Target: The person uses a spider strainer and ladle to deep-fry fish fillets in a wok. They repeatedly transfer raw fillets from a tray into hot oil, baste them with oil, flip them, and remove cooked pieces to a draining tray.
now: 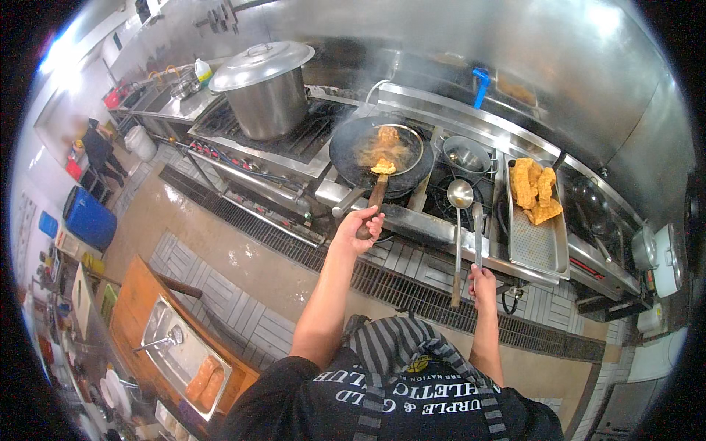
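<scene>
My left hand (361, 227) grips the wooden handle (378, 193) of a tool with a round metal rim (421, 146), probably a strainer, which rests in the dark wok (343, 151). Oil bubbles inside the wok. One browned fried piece (389, 135) lies in the oil, and a yellower piece (383, 166) is by the handle's end. My right hand (483, 286) holds the lower end of long metal tongs (478, 226), whose tips are near the burner. Left of them, a steel ladle (460, 194) lies with its handle over the stove's front edge.
Fried golden pieces (532, 184) lie in a perforated steel pan (538, 248) on the right. A bowl-shaped pot (468, 154) sits behind the ladle. A large lidded stockpot (267, 102) stands left of the wok. Behind me, a wooden table (129, 308) bears a steel tray (165, 325). Another person (99, 149) stands far left.
</scene>
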{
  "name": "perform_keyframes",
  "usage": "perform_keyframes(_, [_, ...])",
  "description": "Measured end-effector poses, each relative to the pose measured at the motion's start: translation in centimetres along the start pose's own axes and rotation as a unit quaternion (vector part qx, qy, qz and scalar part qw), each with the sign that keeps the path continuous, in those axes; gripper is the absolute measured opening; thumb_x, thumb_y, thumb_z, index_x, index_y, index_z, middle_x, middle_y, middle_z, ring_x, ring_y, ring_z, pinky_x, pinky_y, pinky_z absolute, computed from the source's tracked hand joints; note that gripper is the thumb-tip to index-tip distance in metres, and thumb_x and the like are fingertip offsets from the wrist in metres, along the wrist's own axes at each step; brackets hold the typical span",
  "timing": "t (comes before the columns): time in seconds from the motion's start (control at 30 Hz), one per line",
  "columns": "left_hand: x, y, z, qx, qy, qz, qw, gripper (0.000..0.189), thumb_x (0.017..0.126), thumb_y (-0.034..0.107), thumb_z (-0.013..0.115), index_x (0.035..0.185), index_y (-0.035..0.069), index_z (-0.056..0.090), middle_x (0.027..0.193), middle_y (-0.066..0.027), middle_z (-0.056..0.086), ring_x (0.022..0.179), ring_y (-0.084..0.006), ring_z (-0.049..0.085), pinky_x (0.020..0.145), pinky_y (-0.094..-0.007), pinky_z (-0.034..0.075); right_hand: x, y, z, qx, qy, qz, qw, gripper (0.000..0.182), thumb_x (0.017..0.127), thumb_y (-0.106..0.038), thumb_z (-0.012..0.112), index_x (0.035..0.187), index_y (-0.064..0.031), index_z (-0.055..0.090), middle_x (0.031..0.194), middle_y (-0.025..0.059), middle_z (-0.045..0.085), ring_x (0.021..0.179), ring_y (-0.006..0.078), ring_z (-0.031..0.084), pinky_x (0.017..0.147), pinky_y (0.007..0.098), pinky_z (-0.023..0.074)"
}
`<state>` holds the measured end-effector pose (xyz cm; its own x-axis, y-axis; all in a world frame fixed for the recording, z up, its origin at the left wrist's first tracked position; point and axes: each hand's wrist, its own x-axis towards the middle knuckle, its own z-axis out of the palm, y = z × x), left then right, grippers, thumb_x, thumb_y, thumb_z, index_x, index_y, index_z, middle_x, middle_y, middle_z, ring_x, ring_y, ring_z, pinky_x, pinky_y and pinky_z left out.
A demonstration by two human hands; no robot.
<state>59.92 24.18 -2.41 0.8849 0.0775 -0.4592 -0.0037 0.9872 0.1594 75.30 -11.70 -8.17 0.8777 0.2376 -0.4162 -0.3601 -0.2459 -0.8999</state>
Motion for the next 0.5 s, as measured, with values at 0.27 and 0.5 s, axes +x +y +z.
perform_keyframes(0.27, [0.4, 1.0, -3.0, -0.044, -0.088, -0.038, 0.994, 0.026, 0.096, 0.016, 0.057, 0.107, -0.006, 0.051, 0.069, -0.0016, 0.05, 0.05, -0.0073, 0.046, 0.042, -0.0192, 0.04, 0.0, -0.1, -0.3, 0.026, 0.0, 0.001, 1.0, 0.028, 0.093, -0.03, 0.064, 0.09, -0.004, 0.056, 0.073, 0.0026, 0.053, 0.048, 0.01, 0.043, 0.039, 0.0254, 0.0312])
perform_keyframes(0.5, [0.7, 0.7, -1.1, -0.104, -0.023, -0.036, 0.994, 0.029, 0.095, 0.018, 0.058, 0.108, -0.007, 0.049, 0.072, -0.0054, 0.051, 0.052, -0.0098, 0.048, 0.044, -0.0193, 0.042, -0.1, -0.1, -1.1, 0.049, -0.008, 0.009, 0.999, 0.027, 0.092, -0.029, 0.064, 0.091, -0.0039, 0.056, 0.073, 0.0028, 0.053, 0.049, 0.0101, 0.043, 0.041, 0.0255, 0.0324])
